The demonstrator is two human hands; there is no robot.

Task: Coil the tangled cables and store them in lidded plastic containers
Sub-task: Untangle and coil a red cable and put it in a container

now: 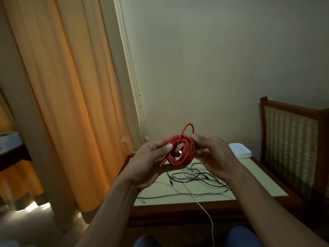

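An orange curtain [62, 104] fills the left of the view. A pale worktop [258, 179] with a wooden edge stands ahead, and a cane-backed chair [292, 139] is just beside its right end. On the worktop lies a loose tangle of black and white cables [197, 175], with one white cable [204, 209] trailing off the near edge. At the far corner sits a white stack of plastic containers [240, 150]; I cannot tell whether it is boxes or only lids.

The red cable [185, 148] is held in the air above the tangle, wound into a tight ring. The left grip [147, 163] pinches its left side, thumb on top, and the right grip [213, 150] clamps its right side. A free loop [188, 127] stands up from the top, and a connector [162, 162] pokes out at lower left.

The coiling of this cable looks nearly done. The next move probably calls for tucking the loose loop and the connector end in without letting the turns spring apart. Then the ring can go to a container.
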